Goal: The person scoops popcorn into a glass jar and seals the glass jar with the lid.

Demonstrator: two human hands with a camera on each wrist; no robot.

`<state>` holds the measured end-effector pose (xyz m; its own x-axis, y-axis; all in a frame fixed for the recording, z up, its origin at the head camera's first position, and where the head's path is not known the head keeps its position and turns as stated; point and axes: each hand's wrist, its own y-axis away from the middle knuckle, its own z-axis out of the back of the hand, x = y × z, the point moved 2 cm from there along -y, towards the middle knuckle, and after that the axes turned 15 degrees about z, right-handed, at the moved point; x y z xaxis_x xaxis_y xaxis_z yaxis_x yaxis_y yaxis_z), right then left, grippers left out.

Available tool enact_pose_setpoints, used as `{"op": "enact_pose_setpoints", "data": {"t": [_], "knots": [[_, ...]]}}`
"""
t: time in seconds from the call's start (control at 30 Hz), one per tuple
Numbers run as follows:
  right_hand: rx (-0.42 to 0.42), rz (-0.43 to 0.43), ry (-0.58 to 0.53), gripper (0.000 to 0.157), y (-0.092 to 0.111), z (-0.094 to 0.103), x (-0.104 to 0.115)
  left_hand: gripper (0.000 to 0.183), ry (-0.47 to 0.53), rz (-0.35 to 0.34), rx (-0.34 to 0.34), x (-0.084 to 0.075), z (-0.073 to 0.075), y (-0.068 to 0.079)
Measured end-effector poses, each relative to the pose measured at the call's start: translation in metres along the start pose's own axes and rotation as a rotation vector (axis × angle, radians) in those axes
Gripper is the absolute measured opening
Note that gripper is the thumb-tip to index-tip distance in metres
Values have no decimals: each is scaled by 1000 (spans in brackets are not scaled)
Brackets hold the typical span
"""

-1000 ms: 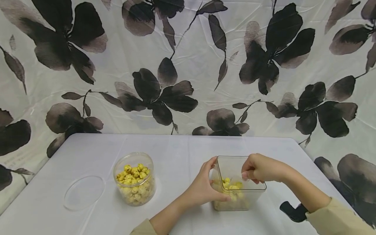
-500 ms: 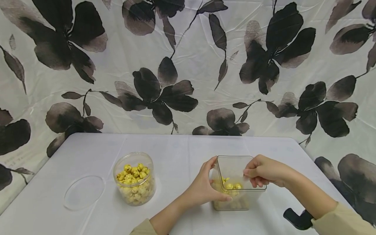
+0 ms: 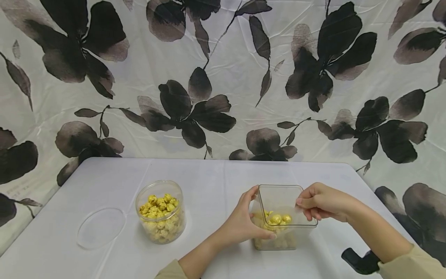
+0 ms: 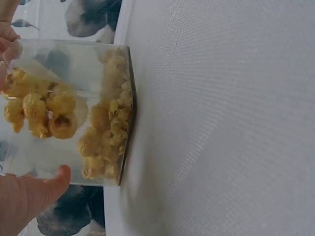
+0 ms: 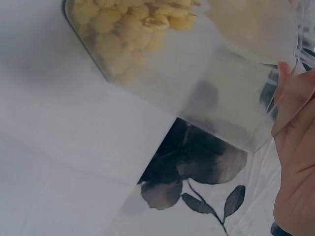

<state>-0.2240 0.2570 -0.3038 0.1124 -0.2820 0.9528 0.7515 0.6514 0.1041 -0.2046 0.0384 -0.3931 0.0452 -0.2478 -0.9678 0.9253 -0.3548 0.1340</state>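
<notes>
My left hand [image 3: 240, 223] grips a clear square container [image 3: 285, 238] by its left side, thumb across the front. Popcorn [image 4: 115, 118] lies in its bottom. Over the container's right rim, my right hand [image 3: 322, 201] pinches a see-through, scoop-like thing [image 5: 251, 34] that reaches down inside. Several popcorn pieces [image 4: 42, 110] show higher up in the container, by the rounded edge of that see-through thing, in the left wrist view. The fingertips are at the container's mouth in the right wrist view.
A round clear jar [image 3: 160, 211] heaped with popcorn stands left of the container. Farther left, a thin clear round lid [image 3: 101, 228] lies on the white table [image 3: 209, 182]. A floral cloth [image 3: 223, 77] hangs behind. A black strap-like piece [image 3: 360, 261] is by the right sleeve.
My right hand has drawn back to the right, toward the container's right rim, still pinching. Popcorn pieces show more plainly at the container's opening. The left hand keeps its grip.
</notes>
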Motion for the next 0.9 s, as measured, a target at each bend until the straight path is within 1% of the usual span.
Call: {"op": "enact_pose_setpoints", "data": {"t": [0.27, 0.53, 0.7, 0.9], "knots": [[7, 18, -74, 20, 3, 5, -1, 114, -1, 3, -1, -1, 0, 1], [0, 36, -83, 21, 4, 5, -2, 114, -12, -3, -5, -1, 0, 1], [-18, 32, -89, 21, 9, 9, -5, 114, -9, 6, -2, 0, 0, 1], [-27, 24, -120, 22, 15, 15, -9, 113, 0, 10, 5, -1, 0, 0]]}}
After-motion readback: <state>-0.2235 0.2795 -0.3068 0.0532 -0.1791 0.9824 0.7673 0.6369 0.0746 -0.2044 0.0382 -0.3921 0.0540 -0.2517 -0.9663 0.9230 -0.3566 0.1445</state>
